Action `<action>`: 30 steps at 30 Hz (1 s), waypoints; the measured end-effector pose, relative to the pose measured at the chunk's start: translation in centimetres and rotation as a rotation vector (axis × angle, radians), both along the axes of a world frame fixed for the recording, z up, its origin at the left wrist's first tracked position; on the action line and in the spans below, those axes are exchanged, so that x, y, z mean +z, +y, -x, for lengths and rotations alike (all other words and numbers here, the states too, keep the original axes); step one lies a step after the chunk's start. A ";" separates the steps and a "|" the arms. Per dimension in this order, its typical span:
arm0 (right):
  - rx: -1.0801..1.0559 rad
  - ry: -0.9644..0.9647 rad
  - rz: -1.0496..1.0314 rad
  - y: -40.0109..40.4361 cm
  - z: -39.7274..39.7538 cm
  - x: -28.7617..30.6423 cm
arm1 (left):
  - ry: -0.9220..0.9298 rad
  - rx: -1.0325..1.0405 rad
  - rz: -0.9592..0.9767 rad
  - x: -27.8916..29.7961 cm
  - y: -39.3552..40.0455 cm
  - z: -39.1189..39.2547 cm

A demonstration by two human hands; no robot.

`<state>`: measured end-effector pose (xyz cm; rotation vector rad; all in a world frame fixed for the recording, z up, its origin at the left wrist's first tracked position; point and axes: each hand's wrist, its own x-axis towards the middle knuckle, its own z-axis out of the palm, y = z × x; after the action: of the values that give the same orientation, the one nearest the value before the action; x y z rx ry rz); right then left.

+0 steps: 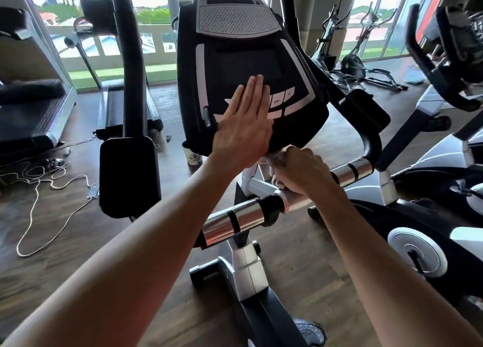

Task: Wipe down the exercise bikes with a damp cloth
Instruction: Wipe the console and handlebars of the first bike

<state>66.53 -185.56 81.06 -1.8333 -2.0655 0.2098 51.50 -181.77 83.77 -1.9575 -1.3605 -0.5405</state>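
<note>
Exercise bike console is braced by the left hand, fingers straight and pressed together flat on its face, likely to steady it. Just below the console, a whitish cloth is gripped by the right hand, fingers curled round it.

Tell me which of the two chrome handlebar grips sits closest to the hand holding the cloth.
The near chrome grip, low in the view: the right hand, bunching the white cloth, sits just above its inner end. The far chrome grip lies beyond the wrist.
</note>
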 end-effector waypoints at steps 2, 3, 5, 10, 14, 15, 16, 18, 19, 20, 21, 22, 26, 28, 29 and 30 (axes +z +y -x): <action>0.113 -0.010 0.052 -0.2 -1.4 0.6 | 0.004 -0.014 -0.001 0.1 -0.1 0.1; 0.164 -0.043 0.085 -0.4 -2.2 1.0 | 0.010 -0.021 0.007 0.1 -0.2 0.1; 0.225 -0.103 0.120 -1.4 -3.5 2.3 | 0.017 -0.018 0.011 0.0 -0.1 0.2; 0.253 0.017 0.144 -0.6 -2.6 1.7 | -0.004 -0.023 0.009 -0.1 0.2 0.0; 0.216 -0.098 0.027 -1.7 -1.7 0.6 | 0.010 0.000 -0.003 -0.1 0.2 -0.1; 0.231 -0.117 0.046 -2.1 -1.8 0.8 | 0.013 -0.002 0.000 -0.1 0.2 -0.2; 0.239 -0.127 0.076 -2.2 -1.7 1.0 | 0.015 0.000 0.001 -0.1 0.1 -0.2; 0.226 -0.156 0.128 -1.5 -1.2 1.7 | 0.019 0.007 0.001 -0.1 0.0 -0.2; 0.219 -0.186 0.134 -1.1 -0.6 1.9 | 0.021 0.008 0.000 0.0 0.0 -0.2; 0.218 -0.218 0.129 -0.9 0.1 1.9 | 0.024 0.011 -0.004 0.0 0.0 -0.2; 0.209 -0.247 0.116 -0.9 0.7 2.0 | 0.025 0.011 -0.007 0.0 0.0 -0.2; 0.202 -0.247 0.095 -1.1 1.1 1.9 | 0.021 0.007 -0.006 0.0 0.0 -0.2; 0.189 -0.210 0.064 -1.3 0.6 1.5 | 0.022 -0.008 0.013 0.0 0.0 -0.1; 0.148 -0.091 0.074 -0.9 0.6 1.4 | 0.017 -0.013 0.014 0.0 0.0 0.0; 0.135 -0.057 0.064 -0.9 0.8 1.4 | 0.012 -0.012 0.010 0.1 0.1 0.0; 0.140 -0.058 0.054 -1.0 0.9 1.3 | 0.007 -0.012 0.007 0.1 0.1 0.0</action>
<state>65.68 -186.53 82.37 -1.7459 -2.2505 0.2547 51.51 -181.70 83.91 -1.9719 -1.3488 -0.5346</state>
